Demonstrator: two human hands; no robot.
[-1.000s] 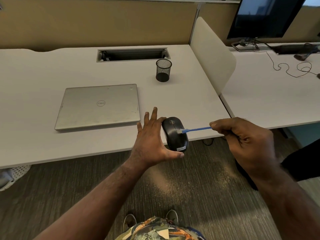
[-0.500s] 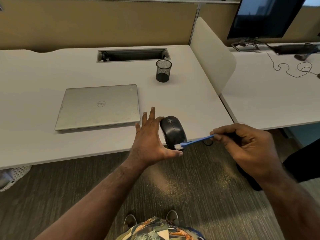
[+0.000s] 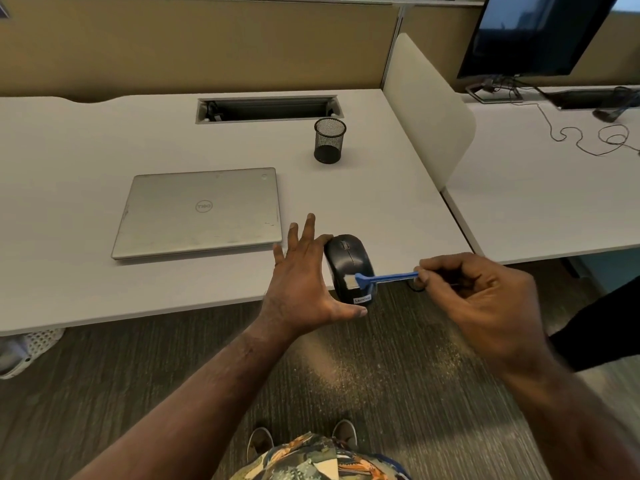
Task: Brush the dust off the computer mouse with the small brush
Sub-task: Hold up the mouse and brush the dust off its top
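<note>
A black computer mouse [image 3: 347, 259] with a white label at its near end is held over the front edge of the white desk [image 3: 86, 150]. My left hand [image 3: 304, 282] grips it from the left side, thumb under the near end, fingers stretched out along its far side. My right hand [image 3: 474, 299] pinches the thin handle of a small blue brush [image 3: 384, 278]. The brush's pale bristles rest on the rear part of the mouse's top.
A closed silver laptop [image 3: 199, 213] lies left of my left hand. A black mesh pen cup [image 3: 329, 141] stands farther back, before a cable slot [image 3: 268, 109]. A white divider [image 3: 429, 112] separates a second desk with a monitor [image 3: 533, 32] and cables. Carpet lies below.
The brush swept from the middle of the mouse down to its near end, then came back up onto the rear top. My left hand kept holding the mouse, shifting only slightly.
</note>
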